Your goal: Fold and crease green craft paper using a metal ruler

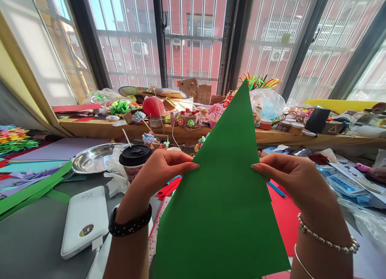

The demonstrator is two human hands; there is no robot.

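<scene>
A large sheet of green paper is held up in front of me, its pointed corner at the top and its lower part running out of the picture. My left hand pinches the sheet's left edge between thumb and fingers. On the opposite edge, at about the same height, my right hand pinches it too. Behind the sheet, red paper shows on the right, with a blue strip on it. Small red paper pieces lie near my left fingers.
Left on the grey table are a white power bank with a cable, a lidded cup, a steel tray and green paper strips. A crowded ledge of craft items runs below the windows. Blue packaging lies right.
</scene>
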